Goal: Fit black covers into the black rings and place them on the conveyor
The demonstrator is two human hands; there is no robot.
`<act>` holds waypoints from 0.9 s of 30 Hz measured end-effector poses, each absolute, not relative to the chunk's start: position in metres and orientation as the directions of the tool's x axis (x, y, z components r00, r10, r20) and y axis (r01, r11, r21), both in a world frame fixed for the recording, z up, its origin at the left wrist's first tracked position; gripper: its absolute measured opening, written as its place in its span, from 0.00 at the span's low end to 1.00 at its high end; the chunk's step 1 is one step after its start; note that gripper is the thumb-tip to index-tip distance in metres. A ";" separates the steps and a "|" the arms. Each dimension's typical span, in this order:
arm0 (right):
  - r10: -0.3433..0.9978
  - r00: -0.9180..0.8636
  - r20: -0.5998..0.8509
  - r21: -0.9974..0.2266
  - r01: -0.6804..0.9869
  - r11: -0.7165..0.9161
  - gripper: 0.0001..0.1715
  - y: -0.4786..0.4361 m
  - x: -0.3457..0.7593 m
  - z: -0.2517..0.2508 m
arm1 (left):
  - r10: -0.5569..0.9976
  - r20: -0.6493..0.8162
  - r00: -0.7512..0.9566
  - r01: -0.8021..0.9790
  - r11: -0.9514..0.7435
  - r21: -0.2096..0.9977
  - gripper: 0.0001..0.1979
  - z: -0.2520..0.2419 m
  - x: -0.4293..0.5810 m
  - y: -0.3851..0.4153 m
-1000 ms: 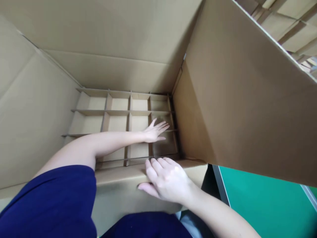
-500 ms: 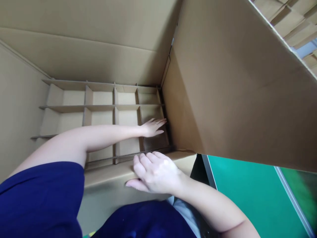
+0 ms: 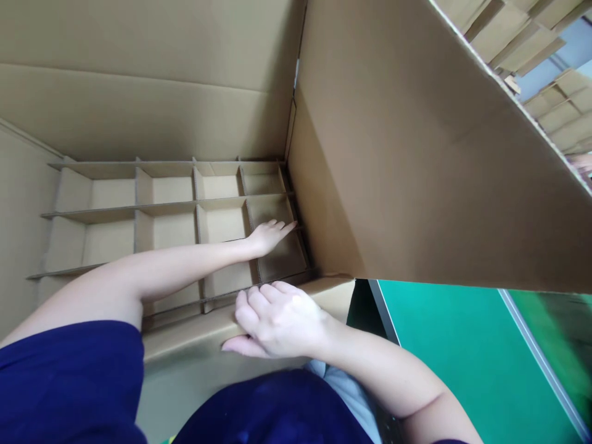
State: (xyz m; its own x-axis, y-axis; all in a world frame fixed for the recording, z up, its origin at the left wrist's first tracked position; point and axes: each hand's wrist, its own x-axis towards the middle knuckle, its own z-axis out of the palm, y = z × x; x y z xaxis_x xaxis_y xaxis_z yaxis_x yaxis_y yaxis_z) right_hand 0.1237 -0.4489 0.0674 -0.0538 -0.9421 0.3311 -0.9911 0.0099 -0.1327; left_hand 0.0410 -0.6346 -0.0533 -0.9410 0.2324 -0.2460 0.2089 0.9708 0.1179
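Down inside the tall brown cardboard box [image 3: 152, 117], we have the brown cardboard divider grid [image 3: 173, 209], low between the walls, its strips on edge and crossing into rectangular cells. Our left hand [image 3: 269, 237] is right over it, out at the column by the right-hand wall, fingers close together, tips at the crosswise strip there; whether they pinch it we cannot tell, and the thumb is hidden from us. And look at our right hand [image 3: 283, 317], on the near side: four fingers together, folded over the top edge of the box's near wall, thumb apart from them on the outside, so we've got that edge clamped. Our left arm crosses the grid and covers part of its nearer rows, a navy blue fabric sleeve [image 3: 69, 382] at its upper end. To the right rises the big brown cardboard side panel [image 3: 416, 154]. Past it we spot a flat green surface [image 3: 435, 345] with a straight grey strip [image 3: 541, 357], and, top right, more brown cardboard grids [image 3: 502, 37], partly behind the panel.
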 end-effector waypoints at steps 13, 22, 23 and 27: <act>-0.923 -0.070 0.378 -0.149 -0.989 0.014 0.40 -0.450 0.124 0.065 | 0.227 -0.464 -0.856 0.209 0.974 0.090 0.44 -0.034 0.015 -0.633; -0.913 -0.086 0.399 -0.171 -0.985 0.018 0.38 -0.452 0.123 0.066 | 0.211 -0.456 -0.864 0.222 0.974 0.030 0.43 -0.032 0.018 -0.626; -0.912 -0.088 0.400 -0.169 -0.985 0.021 0.38 -0.452 0.123 0.066 | 0.220 -0.452 -0.864 0.232 0.972 0.029 0.44 -0.032 0.020 -0.628; -0.917 -0.087 0.390 -0.151 -0.988 0.030 0.37 -0.453 0.123 0.067 | 0.227 -0.454 -0.862 0.219 0.973 0.070 0.50 -0.035 0.025 -0.636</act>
State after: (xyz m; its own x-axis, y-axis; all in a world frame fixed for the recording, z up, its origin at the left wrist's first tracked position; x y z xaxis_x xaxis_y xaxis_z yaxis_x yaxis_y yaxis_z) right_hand 0.1229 -0.4526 0.0672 -0.0871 -0.9166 0.3902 -0.9881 0.0296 -0.1510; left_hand 0.0246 -0.6365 -0.0353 -0.8619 0.2266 -0.4535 0.2188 0.9732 0.0704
